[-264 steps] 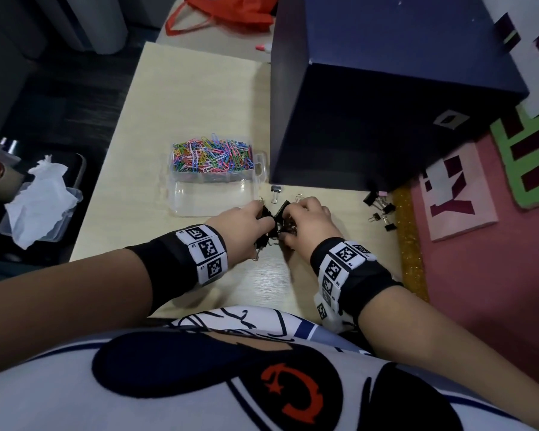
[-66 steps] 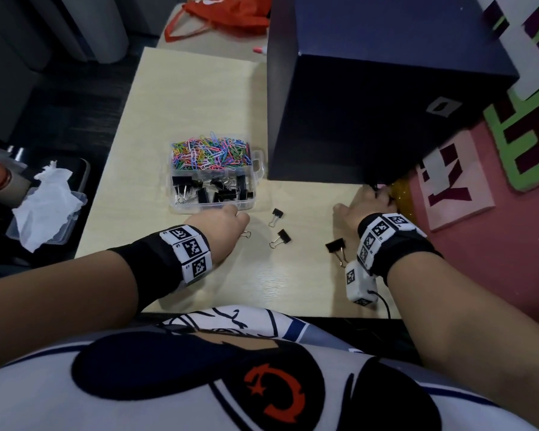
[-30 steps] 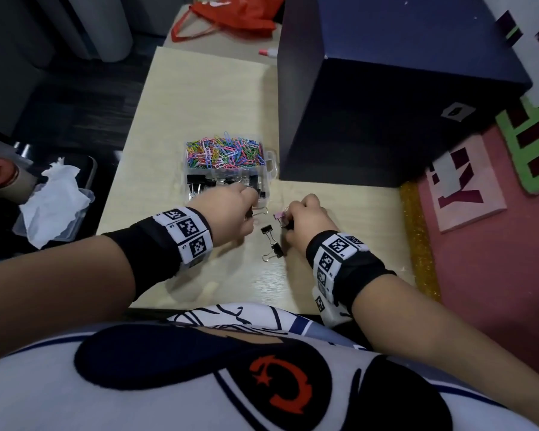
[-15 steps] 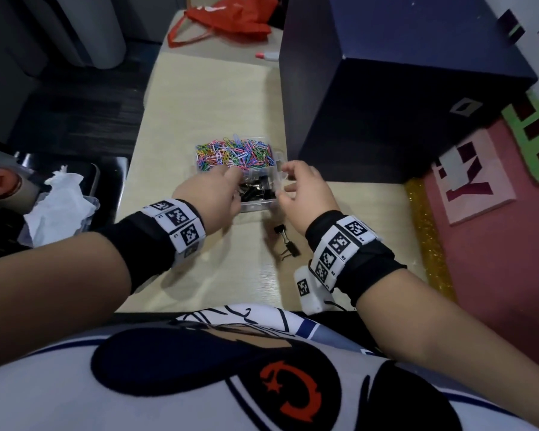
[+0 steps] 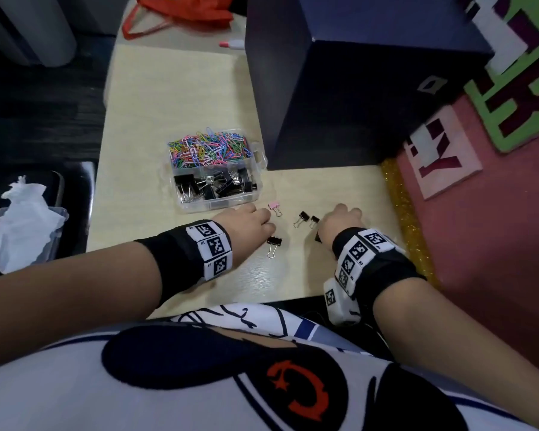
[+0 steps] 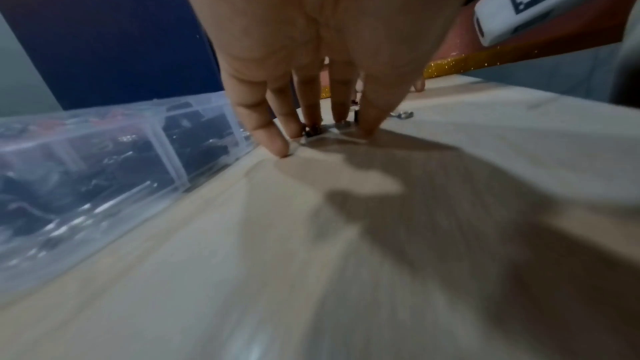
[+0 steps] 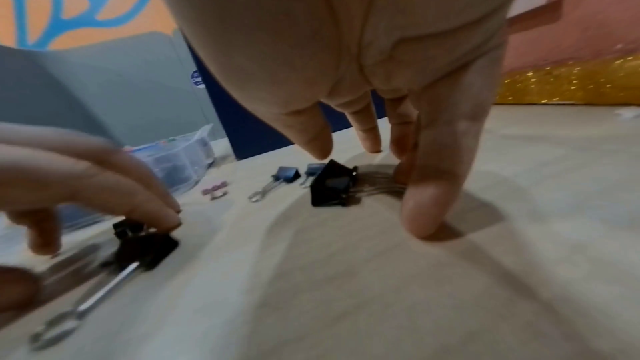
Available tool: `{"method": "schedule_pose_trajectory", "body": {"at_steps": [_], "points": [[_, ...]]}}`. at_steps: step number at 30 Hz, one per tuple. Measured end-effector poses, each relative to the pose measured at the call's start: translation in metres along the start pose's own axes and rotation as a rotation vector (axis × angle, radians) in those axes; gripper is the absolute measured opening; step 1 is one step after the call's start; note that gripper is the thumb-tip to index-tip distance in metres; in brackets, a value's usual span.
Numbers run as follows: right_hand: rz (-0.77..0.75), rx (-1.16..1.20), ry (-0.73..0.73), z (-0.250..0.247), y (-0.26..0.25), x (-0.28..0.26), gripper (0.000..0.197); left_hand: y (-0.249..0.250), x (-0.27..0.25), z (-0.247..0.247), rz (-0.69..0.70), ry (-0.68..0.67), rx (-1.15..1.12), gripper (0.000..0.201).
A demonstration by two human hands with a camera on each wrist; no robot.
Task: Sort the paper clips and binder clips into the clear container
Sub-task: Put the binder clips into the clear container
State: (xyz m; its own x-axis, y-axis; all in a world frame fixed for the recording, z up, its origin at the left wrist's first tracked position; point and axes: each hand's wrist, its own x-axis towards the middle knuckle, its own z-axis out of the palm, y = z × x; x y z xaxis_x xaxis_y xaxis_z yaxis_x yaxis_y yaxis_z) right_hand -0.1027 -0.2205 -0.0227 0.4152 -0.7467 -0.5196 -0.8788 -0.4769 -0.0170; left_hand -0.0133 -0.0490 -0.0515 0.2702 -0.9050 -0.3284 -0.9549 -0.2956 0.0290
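Your left hand's fingers (image 5: pixel 263 220) sit just before the container (image 5: pixel 218 204) — one binder clip (image 5: pixel 274 242) beside them; two more clips (image 5: pixel 307 218) lie just left of your right hand's fingers (image 5: pixel 343 213).

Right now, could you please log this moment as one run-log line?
left hand: touching black binder clip | right hand: over another clip | clear container: both kinds sorted | loose: pink clip

The right hand (image 7: pixel 363 78) reaches down over a black binder clip (image 7: pixel 332 188) on the worktop (image 7: pixel 381 284); its thumb (image 7: pixel 426 201) touches the clip's wire handles.
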Motion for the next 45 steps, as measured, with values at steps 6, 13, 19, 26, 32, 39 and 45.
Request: {"method": "schedule_pose_trajectory", "body": {"at_steps": [6,13,19,26,32,39,45], "points": [[-0.384,-0.074,0.067,0.022,-0.017,-0.010,0.045,-0.006,-0.011,-0.008,-0.129,-0.091,-0.089,0.040],[-0.606,-0.063,0.117,0.033,-0.037,-0.010,0.035,-0.015,-0.027,-0.003,-0.221,-0.059,-0.185,0.023],[-0.616,0.105,0.206,0.019,-0.047,-0.013,0.037,-0.036,-0.047,-0.014,-0.241,0.294,-0.278,0.031],[-0.769,0.357,0.312,-0.014,-0.080,-0.029,0.041,-0.069,-0.052,-0.026,-0.460,0.416,-0.316,0.037],[-0.738,-0.095,0.131,0.001,-0.059,-0.008,0.027,-0.035,-0.044,-0.022,-0.175,0.322,-0.266,0.026],[-0.836,-0.201,0.064,0.028,-0.022,0.001,0.032,0.015,-0.022,-0.008,0.175,0.033,-0.030,0.040],[-0.696,-0.016,0.146,0.029,-0.004,0.004,0.018,0.010,-0.010,-0.001,0.099,0.003,0.032,0.028]]}}
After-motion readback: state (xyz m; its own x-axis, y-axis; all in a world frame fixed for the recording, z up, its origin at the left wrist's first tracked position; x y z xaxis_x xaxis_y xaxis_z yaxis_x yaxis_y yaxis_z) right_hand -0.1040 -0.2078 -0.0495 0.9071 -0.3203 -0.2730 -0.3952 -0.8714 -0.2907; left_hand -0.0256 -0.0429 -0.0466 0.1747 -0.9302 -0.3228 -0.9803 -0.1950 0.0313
